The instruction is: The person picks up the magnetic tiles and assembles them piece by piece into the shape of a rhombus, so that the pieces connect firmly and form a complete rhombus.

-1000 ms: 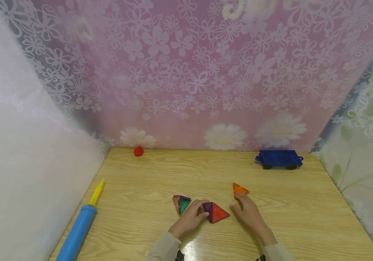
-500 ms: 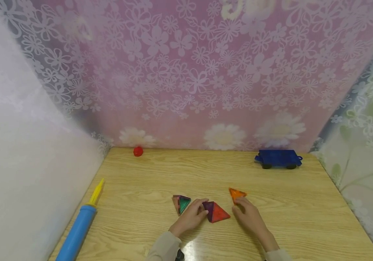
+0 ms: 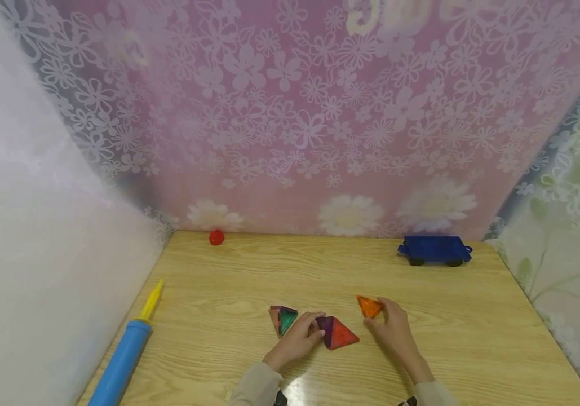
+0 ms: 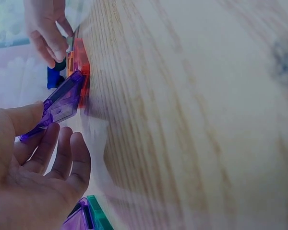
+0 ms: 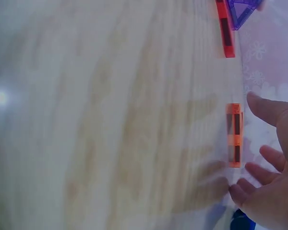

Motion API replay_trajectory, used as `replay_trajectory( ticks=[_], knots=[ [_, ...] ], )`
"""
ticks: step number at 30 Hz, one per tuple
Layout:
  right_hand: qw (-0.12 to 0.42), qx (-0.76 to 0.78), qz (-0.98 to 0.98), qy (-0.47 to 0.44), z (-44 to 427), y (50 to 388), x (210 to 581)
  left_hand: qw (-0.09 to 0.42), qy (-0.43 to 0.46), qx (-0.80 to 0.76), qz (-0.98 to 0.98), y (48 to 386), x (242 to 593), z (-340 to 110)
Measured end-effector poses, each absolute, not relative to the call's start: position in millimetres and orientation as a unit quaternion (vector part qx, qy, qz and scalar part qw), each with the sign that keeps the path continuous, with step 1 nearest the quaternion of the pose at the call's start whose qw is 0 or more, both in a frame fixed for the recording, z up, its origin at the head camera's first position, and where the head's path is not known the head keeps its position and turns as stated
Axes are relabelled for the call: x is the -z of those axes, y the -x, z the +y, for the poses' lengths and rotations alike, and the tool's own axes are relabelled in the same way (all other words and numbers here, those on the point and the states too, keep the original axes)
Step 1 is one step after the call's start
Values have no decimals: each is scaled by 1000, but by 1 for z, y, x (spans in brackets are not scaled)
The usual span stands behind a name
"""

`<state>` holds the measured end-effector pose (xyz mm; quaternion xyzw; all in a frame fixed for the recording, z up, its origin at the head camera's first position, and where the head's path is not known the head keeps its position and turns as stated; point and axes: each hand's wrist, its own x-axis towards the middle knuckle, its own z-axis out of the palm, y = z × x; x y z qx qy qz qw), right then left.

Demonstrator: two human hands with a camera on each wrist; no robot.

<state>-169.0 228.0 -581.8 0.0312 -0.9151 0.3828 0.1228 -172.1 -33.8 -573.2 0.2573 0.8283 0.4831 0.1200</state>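
My left hand [image 3: 297, 336] pinches a translucent purple triangular magnetic tile [image 4: 62, 103] between thumb and index finger, tilted up from the table. The tile meets a red triangular tile [image 3: 342, 334] lying flat. To the right, my right hand [image 3: 396, 330] has thumb and fingers spread beside an orange triangular tile [image 3: 369, 307]. Seen edge-on in the right wrist view, the orange piece [image 5: 234, 135] seems two layers thick. Whether the fingertips touch it is hard to tell. Left of my left hand lies a cluster of tiles with a green triangle [image 3: 287, 320], purple and brownish pieces.
A blue wheeled wagon [image 3: 435, 250] stands at the back right of the wooden table [image 3: 208, 293]. Near the back left edge sits a small red round object [image 3: 216, 237]. A blue pump [image 3: 122, 361] with a yellow nozzle lies along the left edge. Patterned fabric walls surround the table.
The orange tile has turned and shifted slightly toward me. My right hand has moved from its near side to its right side. My left hand and the purple and red tiles stay put.
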Motion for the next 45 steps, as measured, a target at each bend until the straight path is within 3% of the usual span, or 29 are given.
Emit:
replay_trajectory(
  ticks=[13,30,45],
  knots=[
    [90,-373,-923,6,228,171,587,125,-249,-481,832,173,574,-34],
    [-5,-476,-879,34,233,166,578,124,-246,-471,838,173,570,-32],
    [-14,-564,-825,-2,223,158,572,119,-260,-461,840,173,567,-31]
  ],
)
